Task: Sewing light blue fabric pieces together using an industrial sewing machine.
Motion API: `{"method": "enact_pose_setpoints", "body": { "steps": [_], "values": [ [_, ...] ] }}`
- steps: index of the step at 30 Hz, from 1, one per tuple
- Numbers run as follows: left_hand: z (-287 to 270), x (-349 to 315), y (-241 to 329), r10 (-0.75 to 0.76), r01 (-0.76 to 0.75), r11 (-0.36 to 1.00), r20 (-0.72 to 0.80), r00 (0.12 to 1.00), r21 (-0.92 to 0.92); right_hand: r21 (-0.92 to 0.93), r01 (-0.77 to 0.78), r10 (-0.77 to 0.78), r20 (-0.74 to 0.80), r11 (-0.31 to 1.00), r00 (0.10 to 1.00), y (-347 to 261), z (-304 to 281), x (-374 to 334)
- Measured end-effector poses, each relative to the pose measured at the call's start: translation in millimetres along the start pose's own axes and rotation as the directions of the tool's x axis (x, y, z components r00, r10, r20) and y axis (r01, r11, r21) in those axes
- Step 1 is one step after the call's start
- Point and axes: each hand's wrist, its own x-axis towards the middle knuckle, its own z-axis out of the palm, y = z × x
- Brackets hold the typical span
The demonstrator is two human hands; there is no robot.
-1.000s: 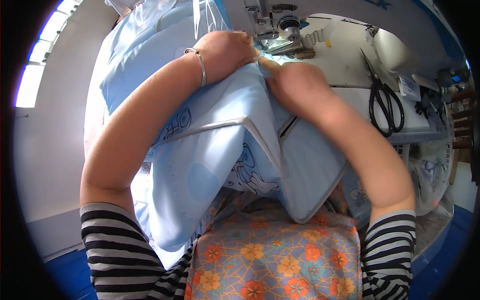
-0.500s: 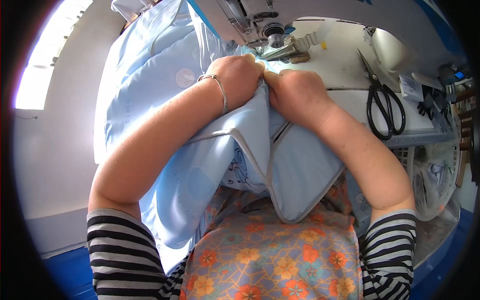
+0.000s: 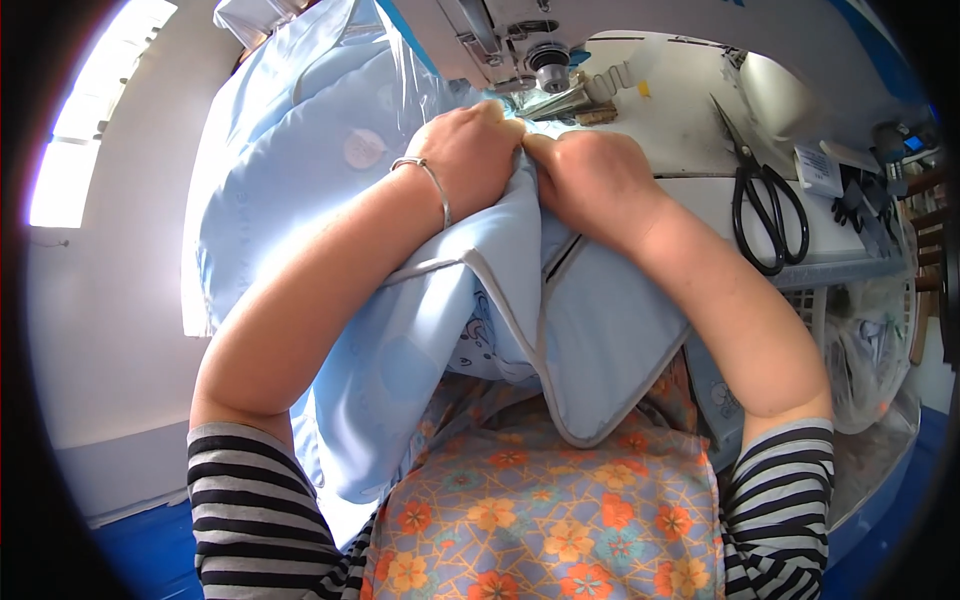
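Pinching a gathered part of light-blue fabric (image 3: 620,320) in left hand (image 3: 465,160), just in front of the sewing machine (image 3: 650,15). Pinching the same fabric in right hand (image 3: 600,180), fingertip to fingertip or nearly so; seeing 2 sets of knuckles but not every fingertip, so not telling the exact grip. Draping the remaining fabric off to the left and down over the floral apron (image 3: 545,510), grey piping (image 3: 580,441) edging the hanging corner.

Probably aligning layers or a seam for stitching. Not seeing the needle past the hands, so not confirming any live sewing.

Next, likely calling for matching layers at the pinch, flattening the fold, then feeding evenly with fingers kept clear. Probably also needing slack from the lap side to avoid drag. Seeing 1 pair of black scissors (image 3: 748,165) at right, well apart from the hands; probably not needing them yet.
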Motion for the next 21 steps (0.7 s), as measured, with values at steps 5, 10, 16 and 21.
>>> {"method": "enact_pose_setpoints", "body": {
  "steps": [5,10,16,21],
  "values": [
    [-1,0,-15,0.089,-0.092,0.996,-0.091,0.992,-0.023,0.019,0.033,-0.034,0.033,0.999,0.999,1,-9,1],
    [-19,9,-31,0.154,-0.148,0.961,0.009,0.988,-0.232,-0.028,-0.041,0.044,0.105,0.999,0.993,-8,-23,-8],
    [-24,20,-10,0.135,-0.128,0.990,0.148,0.980,-0.058,-0.067,-0.029,0.050,0.323,0.997,0.945,-22,-11,7],
    [-7,1,14,-0.007,-0.022,0.989,0.202,0.979,0.145,-0.006,0.081,-0.080,0.114,0.997,0.990,-7,-21,-16]
  ]
}}
